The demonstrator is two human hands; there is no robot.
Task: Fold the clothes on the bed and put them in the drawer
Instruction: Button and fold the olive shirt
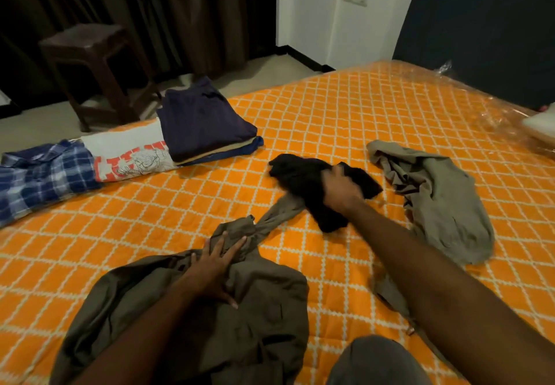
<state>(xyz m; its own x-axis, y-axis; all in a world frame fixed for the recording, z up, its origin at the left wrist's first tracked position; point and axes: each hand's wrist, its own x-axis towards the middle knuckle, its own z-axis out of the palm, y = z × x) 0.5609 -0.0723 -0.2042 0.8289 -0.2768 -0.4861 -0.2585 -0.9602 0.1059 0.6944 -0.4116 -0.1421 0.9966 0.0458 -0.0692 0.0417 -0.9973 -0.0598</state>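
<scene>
Here, from the head view, the left hand (214,267) lies flat with fingers spread on crumpled olive trousers (216,318), whose twisted leg runs up and right toward a black garment (303,183). The right hand (341,190) grips that garment, its long axis slanting down-right. Both lie mid-bed (345,108), on an orange checked cover. A folded pile (204,123) sits at the left edge; a brown stool (96,69) stands before dark curtains (168,9).
</scene>
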